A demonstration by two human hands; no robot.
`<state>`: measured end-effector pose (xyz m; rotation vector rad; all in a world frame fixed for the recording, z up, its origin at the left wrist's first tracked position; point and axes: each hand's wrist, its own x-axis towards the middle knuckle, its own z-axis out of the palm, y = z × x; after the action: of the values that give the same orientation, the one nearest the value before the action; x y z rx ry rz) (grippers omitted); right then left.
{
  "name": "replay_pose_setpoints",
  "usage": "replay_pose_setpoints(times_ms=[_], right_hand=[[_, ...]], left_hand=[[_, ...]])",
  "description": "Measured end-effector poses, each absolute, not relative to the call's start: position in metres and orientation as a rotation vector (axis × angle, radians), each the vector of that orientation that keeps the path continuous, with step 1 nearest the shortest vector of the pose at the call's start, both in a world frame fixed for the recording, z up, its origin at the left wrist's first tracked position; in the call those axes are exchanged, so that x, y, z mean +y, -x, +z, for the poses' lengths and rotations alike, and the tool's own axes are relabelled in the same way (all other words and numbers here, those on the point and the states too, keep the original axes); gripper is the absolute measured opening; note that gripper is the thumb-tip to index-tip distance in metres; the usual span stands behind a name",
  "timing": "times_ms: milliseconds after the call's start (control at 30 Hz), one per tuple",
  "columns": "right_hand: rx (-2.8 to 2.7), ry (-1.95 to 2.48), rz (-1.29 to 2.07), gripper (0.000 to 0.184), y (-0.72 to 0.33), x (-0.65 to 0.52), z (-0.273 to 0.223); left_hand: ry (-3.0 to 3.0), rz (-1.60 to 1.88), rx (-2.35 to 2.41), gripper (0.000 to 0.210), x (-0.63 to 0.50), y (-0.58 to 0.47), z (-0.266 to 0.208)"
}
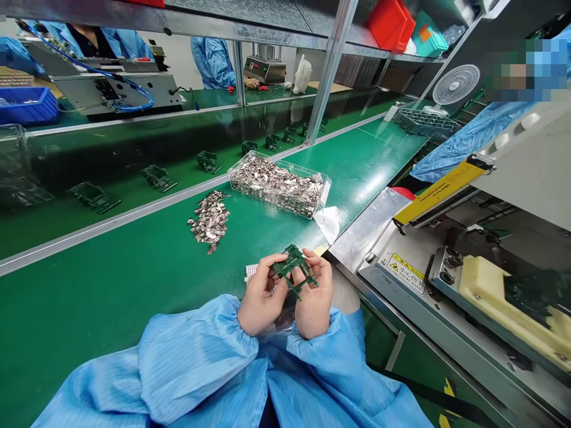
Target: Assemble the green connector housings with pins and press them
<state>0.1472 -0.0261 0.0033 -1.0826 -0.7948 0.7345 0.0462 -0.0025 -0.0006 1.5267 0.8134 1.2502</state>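
Between my two hands, above the near edge of the green bench, I hold a dark green plastic frame (293, 267). My left hand (264, 292) pinches its left side with thumb and fingers. My right hand (314, 294) grips the right side, with fingers behind and under it. Past the hands stands a clear plastic bin (282, 205) full of small shiny metal pieces (272, 177). To its left, a loose pile of the same metal pieces (209, 220) lies on the bench. A white scrap (329, 223) sits by the bin's near right corner.
Several similar green frames (159, 178) sit in a row beyond a metal rail (178, 198). At right is a machine with a yellow bar (439, 189) and a cream fixture (504, 297). A shelf post (331, 71) rises ahead. Co-workers in blue sleeves (473, 137) are nearby.
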Motion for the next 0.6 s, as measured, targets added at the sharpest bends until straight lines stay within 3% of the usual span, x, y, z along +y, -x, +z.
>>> replay_pose_setpoints(times_ms=[200, 333, 467, 600], right_hand=[[-1.396, 1.009, 0.846, 0.068, -0.197, -0.044, 0.030], [-1.694, 0.908, 0.733, 0.065, -0.238, -0.072, 0.060], [-1.458, 1.002, 0.669, 0.066, -0.293, -0.125, 0.065], [-0.809, 1.195, 0.107, 0.066, -0.361, -0.192, 0.057]], left_hand=[[-1.625, 0.964, 0.832, 0.031, -0.005, -0.034, 0.027], [-1.872, 0.534, 0.650, 0.036, -0.011, -0.031, 0.076], [-2.100, 0.100, 0.252, 0.055, 0.013, -0.079, 0.124], [-2.293, 0.441, 0.044, 0.048, 0.022, -0.199, 0.138]])
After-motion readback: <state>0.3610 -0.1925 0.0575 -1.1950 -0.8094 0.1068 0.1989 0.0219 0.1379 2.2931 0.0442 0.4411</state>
